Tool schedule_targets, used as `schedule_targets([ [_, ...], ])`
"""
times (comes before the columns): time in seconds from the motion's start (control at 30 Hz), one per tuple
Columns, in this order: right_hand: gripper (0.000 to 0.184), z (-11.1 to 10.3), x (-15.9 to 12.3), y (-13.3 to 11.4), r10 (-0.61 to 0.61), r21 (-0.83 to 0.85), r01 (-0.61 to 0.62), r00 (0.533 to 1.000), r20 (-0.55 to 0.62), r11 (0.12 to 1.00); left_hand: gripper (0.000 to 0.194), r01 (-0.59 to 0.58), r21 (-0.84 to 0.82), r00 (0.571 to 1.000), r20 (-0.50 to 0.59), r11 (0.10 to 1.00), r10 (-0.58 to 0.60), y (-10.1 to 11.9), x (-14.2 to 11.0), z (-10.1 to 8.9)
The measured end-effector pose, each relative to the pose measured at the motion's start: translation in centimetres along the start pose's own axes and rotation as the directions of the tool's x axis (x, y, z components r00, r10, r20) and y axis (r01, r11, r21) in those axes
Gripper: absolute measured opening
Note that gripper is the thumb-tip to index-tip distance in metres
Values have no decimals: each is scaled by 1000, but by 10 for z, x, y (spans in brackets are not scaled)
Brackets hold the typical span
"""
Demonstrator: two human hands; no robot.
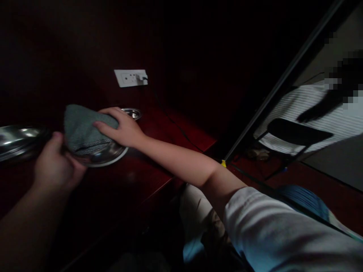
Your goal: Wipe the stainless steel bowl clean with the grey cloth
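My right hand (120, 128) grips a grey-green cloth (81, 128) and presses it onto a round metal plate (106, 155) on the dark red wooden table (136, 173). My left hand (55, 164) is closed on the plate's near left rim. The cloth covers most of the plate. Behind my right hand a small metal dish (132, 112) peeks out.
Another shiny metal vessel (15, 141) lies at the far left. A white wall socket (131, 78) with a plug sits on the dark wall, its cable (181, 130) crossing the table. At the right are a dark frame edge (283, 81), striped fabric (326, 121) and a black chair seat (297, 132).
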State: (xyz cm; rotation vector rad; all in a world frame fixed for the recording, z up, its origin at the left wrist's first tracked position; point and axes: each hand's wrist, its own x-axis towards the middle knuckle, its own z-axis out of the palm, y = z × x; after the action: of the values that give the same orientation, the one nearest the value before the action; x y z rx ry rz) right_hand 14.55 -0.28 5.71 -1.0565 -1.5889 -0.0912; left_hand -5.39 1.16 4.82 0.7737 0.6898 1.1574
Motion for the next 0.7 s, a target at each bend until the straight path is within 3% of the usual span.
schedule_targets([
  [0.07,29,4,1,1,53,20,-54,998,42,998,30,-112,-63,987,109,992,119,-16,-2,30],
  [0.13,31,7,1,5,48,54,-50,998,49,997,28,-180,-85,974,125,980,190,-28,3,45],
  [0.3,39,5,-10,20,-23,118,21,999,22,993,29,-169,-95,976,124,981,180,-34,8,35],
  [0.7,38,3,-23,30,49,121,-40,996,-75,992,33,-110,-100,976,180,989,126,-36,1,30],
])
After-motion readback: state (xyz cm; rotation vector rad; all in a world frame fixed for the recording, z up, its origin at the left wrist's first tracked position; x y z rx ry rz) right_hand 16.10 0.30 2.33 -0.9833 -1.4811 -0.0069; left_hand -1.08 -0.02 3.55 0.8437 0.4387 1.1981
